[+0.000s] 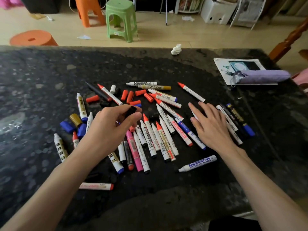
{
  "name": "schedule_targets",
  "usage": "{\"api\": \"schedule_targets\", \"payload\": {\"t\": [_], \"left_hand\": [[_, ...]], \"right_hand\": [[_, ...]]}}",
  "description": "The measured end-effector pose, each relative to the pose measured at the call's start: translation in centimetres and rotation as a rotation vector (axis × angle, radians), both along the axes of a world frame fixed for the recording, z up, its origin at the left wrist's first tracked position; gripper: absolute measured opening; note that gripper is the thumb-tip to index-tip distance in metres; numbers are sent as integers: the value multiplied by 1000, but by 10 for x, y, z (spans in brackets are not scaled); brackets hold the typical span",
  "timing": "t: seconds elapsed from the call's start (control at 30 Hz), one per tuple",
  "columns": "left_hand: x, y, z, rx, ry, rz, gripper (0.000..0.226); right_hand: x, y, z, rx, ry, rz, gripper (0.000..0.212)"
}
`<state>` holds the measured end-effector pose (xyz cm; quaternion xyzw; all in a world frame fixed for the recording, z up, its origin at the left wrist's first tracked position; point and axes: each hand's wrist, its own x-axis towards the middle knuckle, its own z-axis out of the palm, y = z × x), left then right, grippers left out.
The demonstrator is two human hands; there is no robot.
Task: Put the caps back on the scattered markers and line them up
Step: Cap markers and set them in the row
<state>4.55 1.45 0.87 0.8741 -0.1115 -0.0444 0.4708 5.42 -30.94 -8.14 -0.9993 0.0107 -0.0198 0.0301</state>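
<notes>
The left hand (113, 125) pinches a black cap (131, 110) between thumb and fingers, just above the pile of uncapped markers (160, 139) in the middle of the dark table (50, 72). The right hand (211, 127) is flat with fingers spread, over some markers at the right side. Loose red caps (130, 96) lie behind the pile

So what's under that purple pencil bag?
A white paper sheet with a dark picture lies under the purple pencil bag. The part beneath the bag is covered, so its print there can't be seen.
</notes>
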Motion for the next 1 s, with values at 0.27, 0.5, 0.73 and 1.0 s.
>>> {"api": "schedule_targets", "payload": {"t": [0.27, 0.5, 0.73, 1.0], "left_hand": [[0, 12, 2, 62, -23, 10, 32], [2, 20, 0, 56, -40, 44, 30], [6, 25, -6, 34, -2, 93, 29], [5, 37, -8, 76, 36, 33, 27]], "right_hand": [[-1, -10, -4, 10, 123, -68, 57], [1, -6, -1, 21, 180, -109, 63], [1, -6, -1, 15, 188, -147, 77], [3, 5, 16, 117, 55, -153, 68]]}}
